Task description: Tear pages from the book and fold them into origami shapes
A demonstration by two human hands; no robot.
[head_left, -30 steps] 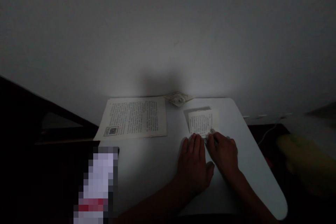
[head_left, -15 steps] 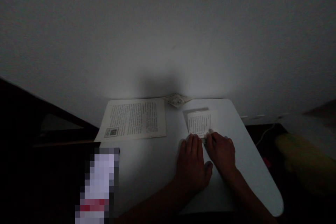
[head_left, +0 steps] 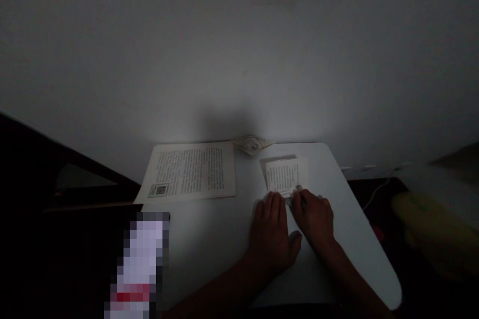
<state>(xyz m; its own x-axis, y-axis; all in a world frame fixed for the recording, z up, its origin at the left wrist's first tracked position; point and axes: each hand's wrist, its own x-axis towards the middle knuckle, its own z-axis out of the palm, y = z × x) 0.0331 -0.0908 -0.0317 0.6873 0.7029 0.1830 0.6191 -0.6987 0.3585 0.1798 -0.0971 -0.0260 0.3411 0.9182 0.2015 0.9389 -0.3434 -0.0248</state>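
A small folded sheet of printed paper [head_left: 283, 174] lies on the white tabletop, its text side up. My left hand [head_left: 270, 232] rests palm down with its fingers stretched out, the fingertips on the paper's near edge and the thumb spread to the right. Just right of it, my right hand [head_left: 314, 214] is closed, its fingers pinched at the paper's near right corner. The dim light hides exactly how the fingertips grip there.
Flat printed pages [head_left: 192, 172] with a square code lie at the table's back left. An opened-out folded paper piece [head_left: 251, 145] stands against the wall. The white table [head_left: 209, 239] meets the wall behind. A yellow-green object [head_left: 426, 224] sits beyond its right side.
The view has shifted slightly. Both hands stay at the folded paper's near edge with hardly any visible movement.
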